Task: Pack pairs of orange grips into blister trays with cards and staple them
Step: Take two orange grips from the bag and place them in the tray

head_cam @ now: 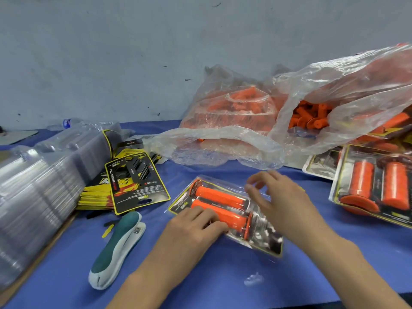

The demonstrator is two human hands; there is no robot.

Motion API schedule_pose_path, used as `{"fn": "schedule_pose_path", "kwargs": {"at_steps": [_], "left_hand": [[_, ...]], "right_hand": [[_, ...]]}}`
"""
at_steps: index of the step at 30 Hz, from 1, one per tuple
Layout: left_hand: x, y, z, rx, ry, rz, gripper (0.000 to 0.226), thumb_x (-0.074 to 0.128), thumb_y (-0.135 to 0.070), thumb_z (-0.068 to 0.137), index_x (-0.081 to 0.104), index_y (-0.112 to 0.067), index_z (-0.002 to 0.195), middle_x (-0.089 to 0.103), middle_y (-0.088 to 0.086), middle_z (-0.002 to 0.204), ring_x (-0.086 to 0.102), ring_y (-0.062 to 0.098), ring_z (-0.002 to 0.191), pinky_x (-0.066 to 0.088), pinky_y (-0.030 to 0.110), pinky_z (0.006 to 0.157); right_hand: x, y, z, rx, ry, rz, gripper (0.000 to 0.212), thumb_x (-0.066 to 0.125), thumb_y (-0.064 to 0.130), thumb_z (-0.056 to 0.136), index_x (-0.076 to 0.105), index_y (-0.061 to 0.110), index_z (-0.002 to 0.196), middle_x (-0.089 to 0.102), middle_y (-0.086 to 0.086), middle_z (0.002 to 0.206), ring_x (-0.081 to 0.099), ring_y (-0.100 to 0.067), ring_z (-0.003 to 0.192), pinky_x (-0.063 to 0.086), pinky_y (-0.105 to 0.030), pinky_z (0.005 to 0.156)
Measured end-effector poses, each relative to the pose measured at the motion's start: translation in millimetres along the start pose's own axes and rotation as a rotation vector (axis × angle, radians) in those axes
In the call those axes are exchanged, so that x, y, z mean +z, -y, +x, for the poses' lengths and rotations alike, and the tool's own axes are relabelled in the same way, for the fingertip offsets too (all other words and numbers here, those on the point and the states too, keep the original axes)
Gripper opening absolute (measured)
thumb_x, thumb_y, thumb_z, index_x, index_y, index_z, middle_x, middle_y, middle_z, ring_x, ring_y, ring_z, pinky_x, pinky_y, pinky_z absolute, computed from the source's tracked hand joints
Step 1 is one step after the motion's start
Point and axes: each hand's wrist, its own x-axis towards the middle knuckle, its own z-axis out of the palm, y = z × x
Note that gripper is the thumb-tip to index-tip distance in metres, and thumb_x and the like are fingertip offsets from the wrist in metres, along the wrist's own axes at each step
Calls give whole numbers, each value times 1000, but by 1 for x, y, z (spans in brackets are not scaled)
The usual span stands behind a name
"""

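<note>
A clear blister tray [263, 235] with a black-and-yellow card lies on the blue table, holding two orange grips [220, 198] side by side. My left hand [196, 224] rests on the tray's near left corner, fingers pressing down beside the nearer grip. My right hand [276, 197] hovers over the tray's far right side with fingers loosely spread and holds nothing. A green and white stapler [118, 246] lies to the left of the tray. Loose cards [136, 184] sit fanned behind the stapler.
A long stack of empty blister trays [40, 186] fills the left. Two clear bags of orange grips [231, 121] [334, 103] slump against the wall. Finished packs [374, 188] pile up at the right. A water bottle [66, 123] lies at the back left.
</note>
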Motion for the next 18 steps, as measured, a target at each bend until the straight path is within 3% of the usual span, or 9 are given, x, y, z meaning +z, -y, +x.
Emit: {"fn": "schedule_pose_path", "kwargs": {"at_steps": [3,6,8,11,14,18], "left_hand": [[4,-7,6,-7,-24,25,4,69,-16,89,67,-19,87,63,-4,88,59,19,77,50,33,66],[6,-9,6,-30,-53,-12,6,63,-19,94,67,-17,90,61,-2,88,58,20,78,51,34,67],[6,-10,6,-39,-73,-19,11,59,-23,98,67,-17,93,60,-2,88,58,20,79,50,34,68],[8,-9,3,-2,-83,9,10,59,-24,98,67,-20,93,60,-4,88,57,19,79,49,33,70],[8,4,-4,12,-73,67,4,66,-21,91,68,-25,93,62,-7,89,60,17,78,47,32,74],[-2,29,-16,-52,-56,84,16,78,-18,79,68,-25,89,62,-10,89,59,15,85,44,29,81]], "right_hand": [[7,26,-32,-255,60,-92,28,39,56,91,61,39,99,55,15,96,53,-12,87,47,-31,77],[13,20,-49,-318,74,-220,33,75,47,75,66,28,101,59,5,101,59,-22,85,53,-37,71],[14,15,-53,-323,56,-267,37,87,29,64,66,24,93,60,2,101,59,-22,78,51,-35,62],[20,10,-55,-376,-37,-271,31,81,9,69,64,26,88,59,4,102,56,-22,76,46,-33,58],[19,0,-53,-375,-73,-253,31,81,8,71,62,27,85,60,8,107,59,-21,79,44,-31,58],[10,-21,-46,-303,-104,-256,38,83,3,66,57,27,78,61,12,109,61,-21,80,42,-33,61]]}}
